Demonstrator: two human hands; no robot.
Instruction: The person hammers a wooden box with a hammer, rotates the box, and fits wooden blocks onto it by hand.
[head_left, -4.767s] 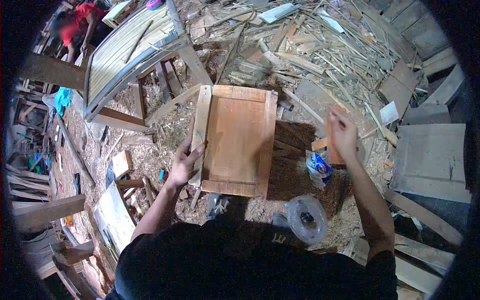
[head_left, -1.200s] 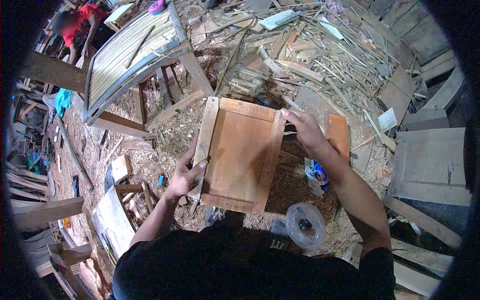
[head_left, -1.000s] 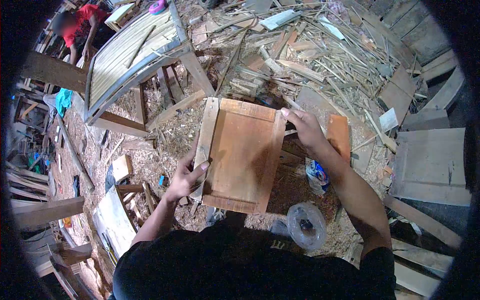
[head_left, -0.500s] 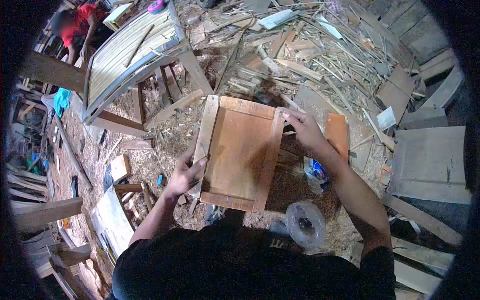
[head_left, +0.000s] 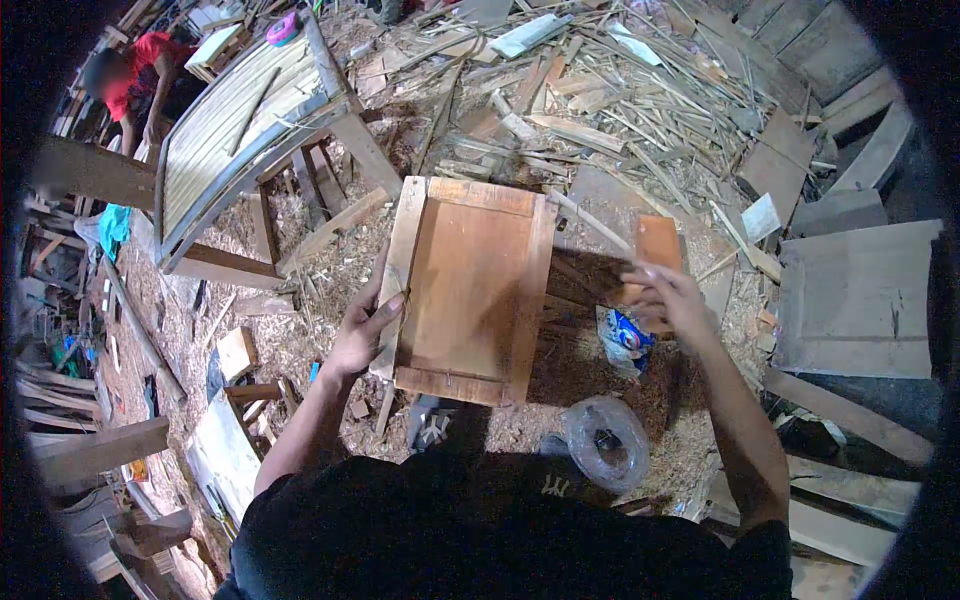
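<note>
The floor (head_left: 330, 320) is strewn with shavings and offcuts, with a pile of thin wood scraps (head_left: 610, 115) beyond the work. Ahead to the left stands a slatted frame (head_left: 215, 145) with a pink ring (head_left: 283, 30) on it; a person in red (head_left: 150, 68) leans near its far side. At right rests a grey panel (head_left: 855, 300). Nearer in, a reddish board (head_left: 657, 238), a blue-and-white packet (head_left: 628, 345) and a clear plastic roll (head_left: 607, 447) lie in a loose line right of the work, the packet between the door panel (head_left: 470, 285) and the right forearm. The left hand (head_left: 366, 332) is clamped on the panel's left rail, thumb on the front face, fingers along the outer side. The right hand (head_left: 672, 302) has its fingers loosely apart and blurred, over the lower part of the reddish board; contact with it cannot be determined. The door panel is slightly tilted in front of the body, its left edge in the left hand's grip, its right edge well apart from the right hand.
</note>
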